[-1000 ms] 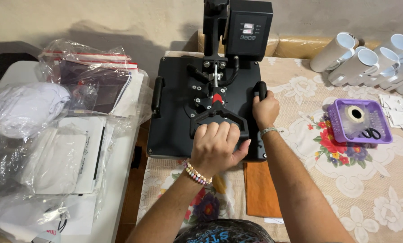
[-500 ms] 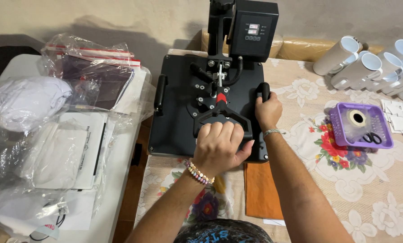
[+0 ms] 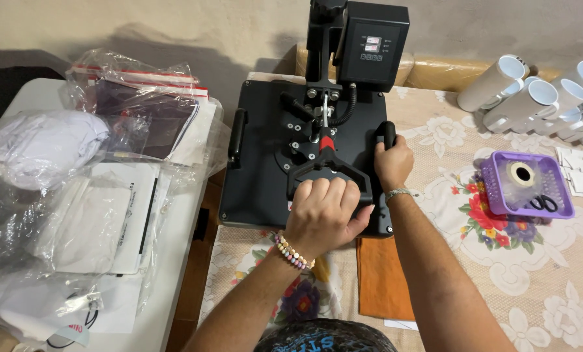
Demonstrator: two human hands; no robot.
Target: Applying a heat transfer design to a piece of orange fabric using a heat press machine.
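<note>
Press lever (image 3: 330,171) lower (slightly)

You are in a small home workshop for printing on garments and mugs. A black heat press (image 3: 308,156) with a control box (image 3: 373,44) stands at the far middle of a table covered by a floral lace cloth (image 3: 532,261), a household touch. To the far right lie several blank white mugs (image 3: 532,101), beside a purple basket (image 3: 531,186) holding tape and scissors. On a white table to the left you have clear plastic bags (image 3: 76,195) of folded white garments and paper sheets, piled against a plain plaster wall (image 3: 142,26).
</note>
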